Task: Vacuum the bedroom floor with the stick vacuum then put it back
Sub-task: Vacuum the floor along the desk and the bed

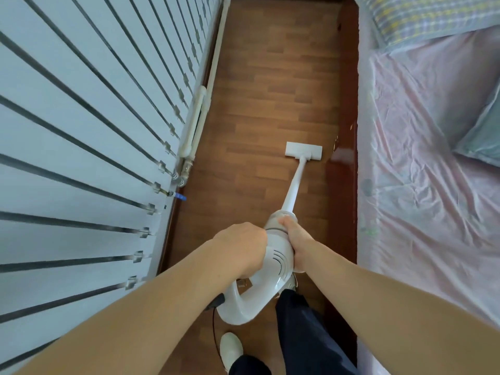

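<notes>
Head view. Item: white stick vacuum (280, 259), held in both our hands above the wooden floor (270, 77), in the strip between the radiator wall and the bed.

- Left hand (242, 246): closed over the left side of the motor body.
- Right hand (296, 239): wrapped around the right side of the body, thumb forward near the dust cup.
- Wand (295, 185): slants forward and down from the body.
- Floor head (303, 150): flat on the boards, near the dark bed frame (347, 185).
- Cord (215, 328): thin, dark, hanging from the looped handle.
- Radiator (81, 131): white panels, left; white pipes (198, 117) along its foot.
- Bed (433, 185): right, pink sheet, checked pillow (422, 14) at the top.
- White shoe (230, 349) and dark trouser leg (300, 334): bottom centre.
</notes>
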`<state>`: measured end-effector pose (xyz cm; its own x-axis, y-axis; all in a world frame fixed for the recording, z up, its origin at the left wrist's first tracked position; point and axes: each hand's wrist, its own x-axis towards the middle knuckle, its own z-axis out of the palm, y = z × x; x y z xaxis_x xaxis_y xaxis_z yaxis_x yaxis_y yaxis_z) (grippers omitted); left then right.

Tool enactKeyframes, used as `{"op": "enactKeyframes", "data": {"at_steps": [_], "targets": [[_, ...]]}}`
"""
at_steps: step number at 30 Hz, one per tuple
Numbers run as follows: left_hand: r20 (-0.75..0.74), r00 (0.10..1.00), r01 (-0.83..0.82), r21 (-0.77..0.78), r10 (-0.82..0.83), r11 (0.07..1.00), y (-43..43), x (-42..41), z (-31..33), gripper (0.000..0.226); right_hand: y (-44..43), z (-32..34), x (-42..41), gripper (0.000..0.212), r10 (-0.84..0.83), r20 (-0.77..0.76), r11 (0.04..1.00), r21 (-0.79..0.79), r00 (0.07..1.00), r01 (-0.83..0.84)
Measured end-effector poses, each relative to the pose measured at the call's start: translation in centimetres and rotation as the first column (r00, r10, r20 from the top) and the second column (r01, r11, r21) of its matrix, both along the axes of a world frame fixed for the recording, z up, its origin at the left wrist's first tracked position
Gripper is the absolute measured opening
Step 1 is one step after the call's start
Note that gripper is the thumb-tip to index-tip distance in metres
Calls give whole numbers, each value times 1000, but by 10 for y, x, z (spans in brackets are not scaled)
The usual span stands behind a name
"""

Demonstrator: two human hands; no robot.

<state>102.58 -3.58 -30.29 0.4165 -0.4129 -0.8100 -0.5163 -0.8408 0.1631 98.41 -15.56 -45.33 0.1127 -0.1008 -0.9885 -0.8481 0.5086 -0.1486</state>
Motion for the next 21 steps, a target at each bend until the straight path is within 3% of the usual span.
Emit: {"op": "enactKeyframes", "data": {"at_steps": [9, 16, 21], "targets": [[26, 997, 69, -7, -69, 998, 91, -69, 12, 6, 95, 19, -75, 63, -61, 0, 998, 10, 998, 61], [-65, 991, 115, 23, -113, 993, 138, -103, 21, 21, 149, 29, -128, 66, -128, -10, 991, 26, 992, 128], [-59, 993, 105, -13, -106, 994, 140, -122, 22, 14, 146, 31, -147, 66, -62, -5, 998, 27, 998, 63]]}}
